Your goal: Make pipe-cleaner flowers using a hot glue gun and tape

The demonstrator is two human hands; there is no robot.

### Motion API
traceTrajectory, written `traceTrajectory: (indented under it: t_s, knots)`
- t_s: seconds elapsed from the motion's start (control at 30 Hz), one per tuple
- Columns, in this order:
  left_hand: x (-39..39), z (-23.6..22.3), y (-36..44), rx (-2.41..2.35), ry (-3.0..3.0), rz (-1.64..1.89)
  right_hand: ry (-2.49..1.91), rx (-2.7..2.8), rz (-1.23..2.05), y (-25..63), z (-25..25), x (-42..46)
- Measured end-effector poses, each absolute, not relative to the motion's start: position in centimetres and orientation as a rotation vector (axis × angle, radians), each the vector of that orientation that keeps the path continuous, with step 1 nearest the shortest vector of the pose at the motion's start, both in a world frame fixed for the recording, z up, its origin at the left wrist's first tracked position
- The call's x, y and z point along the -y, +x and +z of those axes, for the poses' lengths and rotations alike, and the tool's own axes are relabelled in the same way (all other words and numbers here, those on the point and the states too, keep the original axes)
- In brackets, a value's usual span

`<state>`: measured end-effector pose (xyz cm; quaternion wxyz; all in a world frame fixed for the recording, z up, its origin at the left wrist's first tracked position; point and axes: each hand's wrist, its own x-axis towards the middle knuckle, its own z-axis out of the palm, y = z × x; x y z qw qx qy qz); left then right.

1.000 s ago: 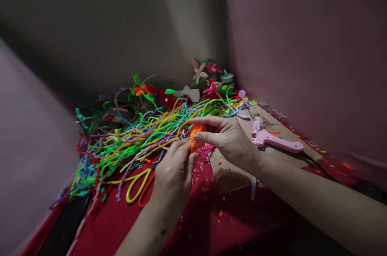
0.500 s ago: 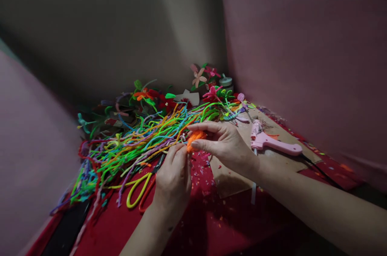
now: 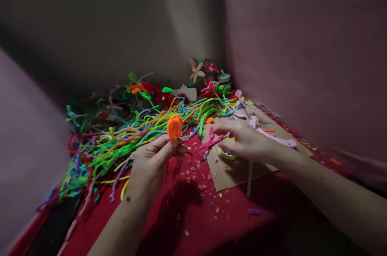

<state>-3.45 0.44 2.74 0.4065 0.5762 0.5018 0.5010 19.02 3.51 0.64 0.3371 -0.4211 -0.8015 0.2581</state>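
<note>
Upright in my left hand (image 3: 155,155) is an orange pipe-cleaner flower bud (image 3: 174,127), its base pinched between thumb and fingers. My right hand (image 3: 244,139) hovers over the cardboard, a little blurred, with its thumb and fingers apart and nothing visible in them. Partly beneath it lies a yellow-rimmed round thing with dark dots (image 3: 227,152). A bent magenta pipe-cleaner piece (image 3: 211,142) rests just left of the right fingertips. The pink glue gun (image 3: 282,142) lies behind the right hand, partly hidden, and its glue stick (image 3: 249,179) shows below the wrist.
A heap of coloured pipe cleaners (image 3: 121,155) spreads across the left of the red cloth (image 3: 181,223). Finished flowers (image 3: 198,71) and a lidded jar (image 3: 224,76) stand at the back. The cardboard sheet (image 3: 222,179) lies right of centre, with fuzzy scraps around it.
My right hand has let go of the orange bud and moved right. The left hand has raised the bud upright and shifted left. The magenta piece and yellow-rimmed round thing now show.
</note>
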Motion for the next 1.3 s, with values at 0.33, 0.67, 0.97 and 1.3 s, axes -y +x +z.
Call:
traceTrajectory:
  t_s: [0.33,0.67,0.97,1.3]
  knots:
    - [-1.2,0.9,-4.6,-1.052,1.164,1.203,-1.288,2.487,0.179,20.0,-2.8,-2.6]
    - [-0.2,1.8,-3.5,-0.817,0.932,1.128,-1.077,2.029,0.528,18.5,1.3,-1.0]
    - [0.0,1.5,-3.4,-0.732,0.795,1.175,-0.989,2.043,0.463,14.9,1.4,-1.5]
    - [-0.6,1.5,-4.2,-0.732,0.833,1.206,-0.819,2.143,0.831,13.1,2.2,-3.3]
